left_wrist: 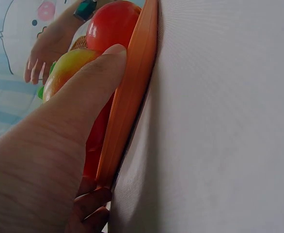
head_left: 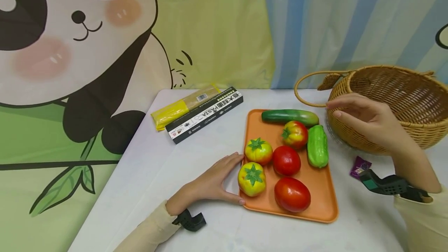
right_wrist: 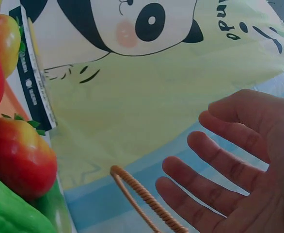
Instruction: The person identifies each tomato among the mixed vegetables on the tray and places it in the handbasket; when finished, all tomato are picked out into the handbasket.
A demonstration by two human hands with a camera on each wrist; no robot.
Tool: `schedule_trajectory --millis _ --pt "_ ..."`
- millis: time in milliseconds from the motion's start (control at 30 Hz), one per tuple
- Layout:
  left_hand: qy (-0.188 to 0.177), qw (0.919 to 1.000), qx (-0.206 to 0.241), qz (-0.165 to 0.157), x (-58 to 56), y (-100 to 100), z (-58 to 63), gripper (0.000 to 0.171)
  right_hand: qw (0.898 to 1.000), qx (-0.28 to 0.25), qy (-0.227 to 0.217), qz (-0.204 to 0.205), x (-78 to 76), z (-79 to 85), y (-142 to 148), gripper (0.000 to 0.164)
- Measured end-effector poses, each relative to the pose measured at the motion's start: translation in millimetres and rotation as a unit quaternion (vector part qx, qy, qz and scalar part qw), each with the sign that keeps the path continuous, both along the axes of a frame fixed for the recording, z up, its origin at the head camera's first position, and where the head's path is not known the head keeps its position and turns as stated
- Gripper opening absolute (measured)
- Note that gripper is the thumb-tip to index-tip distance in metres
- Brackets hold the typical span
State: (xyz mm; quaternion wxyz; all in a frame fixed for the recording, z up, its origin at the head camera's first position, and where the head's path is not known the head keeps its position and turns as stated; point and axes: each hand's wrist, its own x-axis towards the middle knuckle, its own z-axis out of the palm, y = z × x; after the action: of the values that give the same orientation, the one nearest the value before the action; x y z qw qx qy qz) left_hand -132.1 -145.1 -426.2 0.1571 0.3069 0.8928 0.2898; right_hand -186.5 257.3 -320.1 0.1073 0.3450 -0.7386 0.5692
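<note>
An orange tray (head_left: pixel 323 197) lies on the table. On it are several toy tomatoes: two plain red ones, including a big red tomato (head_left: pixel 292 194), a red-yellow tomato (head_left: pixel 295 134), and yellow-green tomatoes (head_left: pixel 251 179) with leafy tops. A dark green cucumber (head_left: pixel 289 116) and a lighter green cucumber (head_left: pixel 317 146) lie beside them. My left hand (head_left: pixel 215 182) touches the tray's left edge, thumb and fingers spread apart along the rim. In the air before the wicker basket (head_left: pixel 395 96) is my right hand (head_left: pixel 371 118), holding nothing, its fingers loosely bent in the right wrist view.
A black pasta box (head_left: pixel 204 115) lies at the back left against a yellow pasta packet (head_left: pixel 170 114). The basket's looped handle (head_left: pixel 296 84) reaches left behind the tray. A small purple wrapper (head_left: pixel 360 167) lies right of the tray. A printed panda cloth (head_left: pixel 217 30) hangs behind the table.
</note>
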Motion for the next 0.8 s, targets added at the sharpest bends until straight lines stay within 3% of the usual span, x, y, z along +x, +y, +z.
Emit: schedule_trajectory --millis 100,200,333,433,633,800 --pt "0.001 1.0 0.003 0.0 -0.3 0.0 0.4 0.114 0.998 0.054 -0.004 -0.016 -0.1 -1.8 -3.7 0.034" --pt "0.002 1.0 0.004 -0.001 -0.5 0.3 0.7 0.114 0.996 0.086 -0.011 -0.006 -1.3 -5.6 -7.8 0.033" --pt "0.002 1.0 0.001 -0.002 -0.2 0.5 0.7 0.114 0.994 0.089 0.003 0.056 -6.2 -15.9 -13.0 0.035" --pt "0.003 1.0 -0.002 -0.001 0.2 0.1 0.5 0.114 0.992 0.097 0.009 0.078 -8.9 -23.5 -15.6 0.035" --pt "0.002 1.0 -0.001 -0.001 1.7 -0.6 0.3 0.114 0.988 0.141 -0.006 0.061 -13.2 -35.2 -23.6 0.035" --pt "0.005 1.0 -0.001 -0.001 2.1 -0.9 0.2 0.113 0.983 0.181 0.006 0.038 -16.9 -44.0 -30.7 0.034"
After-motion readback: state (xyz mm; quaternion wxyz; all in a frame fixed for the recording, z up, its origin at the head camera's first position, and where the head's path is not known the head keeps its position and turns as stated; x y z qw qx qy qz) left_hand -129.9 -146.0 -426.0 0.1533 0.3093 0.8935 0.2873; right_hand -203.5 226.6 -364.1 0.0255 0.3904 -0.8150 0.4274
